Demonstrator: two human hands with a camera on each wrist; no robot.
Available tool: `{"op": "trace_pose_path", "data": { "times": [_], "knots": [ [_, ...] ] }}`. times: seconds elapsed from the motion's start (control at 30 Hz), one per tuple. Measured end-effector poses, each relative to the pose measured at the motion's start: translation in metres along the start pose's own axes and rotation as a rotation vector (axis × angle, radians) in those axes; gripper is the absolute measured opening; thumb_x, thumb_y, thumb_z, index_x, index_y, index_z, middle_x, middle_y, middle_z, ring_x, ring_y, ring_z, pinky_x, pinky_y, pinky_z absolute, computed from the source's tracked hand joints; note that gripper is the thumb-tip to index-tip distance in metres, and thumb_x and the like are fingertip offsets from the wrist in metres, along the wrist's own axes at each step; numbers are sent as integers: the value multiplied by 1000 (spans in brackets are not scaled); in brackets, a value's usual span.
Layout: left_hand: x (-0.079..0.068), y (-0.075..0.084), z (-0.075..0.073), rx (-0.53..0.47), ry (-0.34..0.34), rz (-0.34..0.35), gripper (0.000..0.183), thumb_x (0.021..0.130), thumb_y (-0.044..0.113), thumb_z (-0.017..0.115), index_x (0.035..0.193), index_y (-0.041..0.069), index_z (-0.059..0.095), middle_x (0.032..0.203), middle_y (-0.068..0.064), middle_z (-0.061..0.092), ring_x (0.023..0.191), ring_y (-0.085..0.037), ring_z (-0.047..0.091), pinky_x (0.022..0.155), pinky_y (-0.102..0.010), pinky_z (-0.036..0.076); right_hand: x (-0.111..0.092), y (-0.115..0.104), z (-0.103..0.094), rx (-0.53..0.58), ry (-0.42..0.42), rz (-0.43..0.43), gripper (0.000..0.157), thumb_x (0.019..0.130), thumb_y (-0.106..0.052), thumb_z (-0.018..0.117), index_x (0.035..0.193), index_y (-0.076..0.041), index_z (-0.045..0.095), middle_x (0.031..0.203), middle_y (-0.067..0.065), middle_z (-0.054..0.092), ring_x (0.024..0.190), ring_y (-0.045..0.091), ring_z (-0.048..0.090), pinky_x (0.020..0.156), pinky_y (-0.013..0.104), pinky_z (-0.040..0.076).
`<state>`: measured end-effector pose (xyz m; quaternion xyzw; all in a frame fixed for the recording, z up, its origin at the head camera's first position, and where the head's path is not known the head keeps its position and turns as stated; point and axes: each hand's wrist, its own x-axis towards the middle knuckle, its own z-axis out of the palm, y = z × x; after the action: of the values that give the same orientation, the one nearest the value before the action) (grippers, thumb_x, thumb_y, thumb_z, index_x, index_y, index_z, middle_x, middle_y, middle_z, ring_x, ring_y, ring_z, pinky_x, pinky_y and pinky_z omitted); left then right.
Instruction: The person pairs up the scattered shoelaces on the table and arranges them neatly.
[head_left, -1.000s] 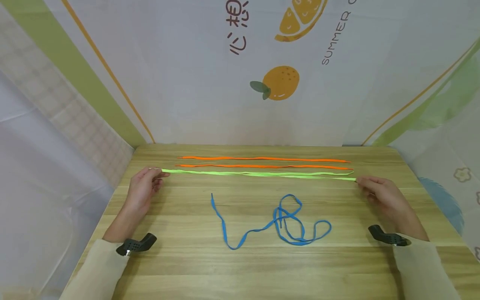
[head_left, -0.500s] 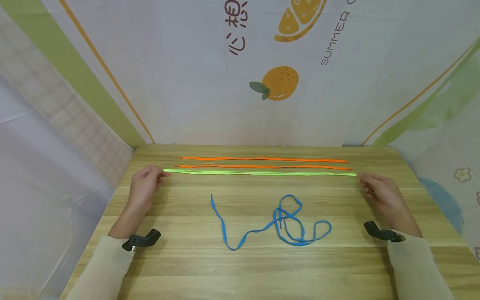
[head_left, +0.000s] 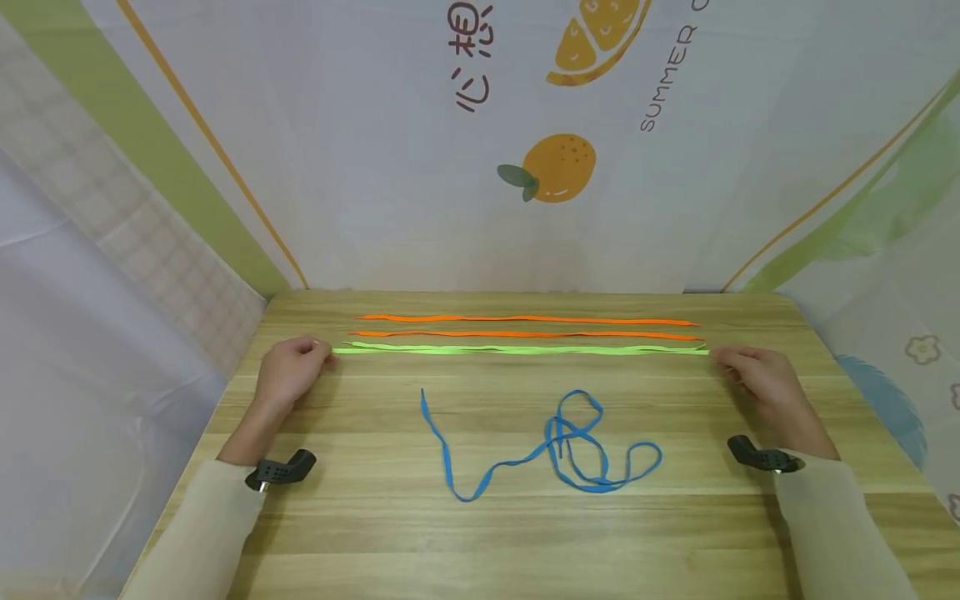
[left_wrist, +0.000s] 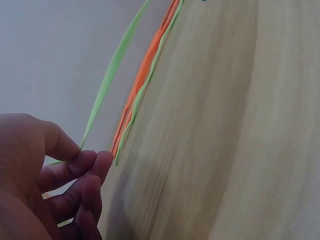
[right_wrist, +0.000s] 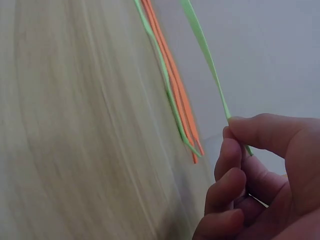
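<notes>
A bright green flat shoelace (left_wrist: 107,82) is stretched straight between my two hands. My left hand (head_left: 292,367) pinches one end between thumb and index finger, and my right hand (head_left: 759,375) pinches the other end the same way. In both wrist views this lace hangs above the table. A second green shoelace (right_wrist: 170,95) lies extended on the wood; from the head view the held lace overlaps much of it. Just beyond lie two orange shoelaces (head_left: 525,317), straight and side by side, running left to right.
Nearer to me on the wooden table (head_left: 375,542), a blue shoelace (head_left: 447,458) lies loose, its right part looped and crossing itself. A printed cloth (head_left: 405,208) hangs behind the table's far edge, and more cloth hangs at both sides.
The held lace's left end has come slightly towards me, while its right end has shifted a little away. It now runs nearly parallel to the laid laces, which stay where they were.
</notes>
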<state>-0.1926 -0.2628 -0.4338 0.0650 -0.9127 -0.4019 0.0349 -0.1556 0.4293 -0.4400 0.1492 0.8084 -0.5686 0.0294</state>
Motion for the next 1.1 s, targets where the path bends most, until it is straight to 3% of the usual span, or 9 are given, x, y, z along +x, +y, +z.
{"op": "trace_pose_path", "data": {
  "times": [0.13,0.23,0.43,0.73,0.9,1.1],
  "knots": [
    [3,3,0,85,-51,39,35,105,26,55,94,5,80,100,-14,78,83,-27,59,70,-38,41,6,1,2,-116,30,-12,15,108,-34,73,107,-23,83,90,-21,66,82,7,55,68,24,47],
    [6,4,1,142,-92,54,35,104,27,53,92,9,79,102,-13,78,90,-30,63,72,-38,43,11,2,3,-188,49,-15,31,107,-36,73,118,-7,79,90,-20,64,83,7,53,70,24,48],
    [14,2,1,240,-141,77,35,103,31,52,86,11,74,87,-8,71,75,-27,58,61,-36,40,17,2,6,-296,57,-25,57,107,-38,71,133,13,70,94,-16,64,89,9,53,72,23,49],
    [23,4,1,318,-189,95,34,100,30,49,69,16,56,66,-1,51,61,-20,44,53,-32,32,22,0,7,-326,45,-39,54,105,-34,75,131,13,72,89,-16,64,84,7,54,68,26,49],
    [27,10,0,358,-238,112,31,97,29,49,68,18,45,65,2,39,60,-16,34,54,-30,27,23,0,7,-321,37,-23,48,104,-33,76,127,10,76,87,-15,65,81,8,55,66,27,50],
    [32,14,2,417,-298,104,31,99,30,49,71,17,48,68,1,41,61,-16,35,55,-30,28,23,-1,7,-338,37,1,43,102,-35,79,122,4,80,85,-11,64,77,11,55,65,29,50]
  ]
}}
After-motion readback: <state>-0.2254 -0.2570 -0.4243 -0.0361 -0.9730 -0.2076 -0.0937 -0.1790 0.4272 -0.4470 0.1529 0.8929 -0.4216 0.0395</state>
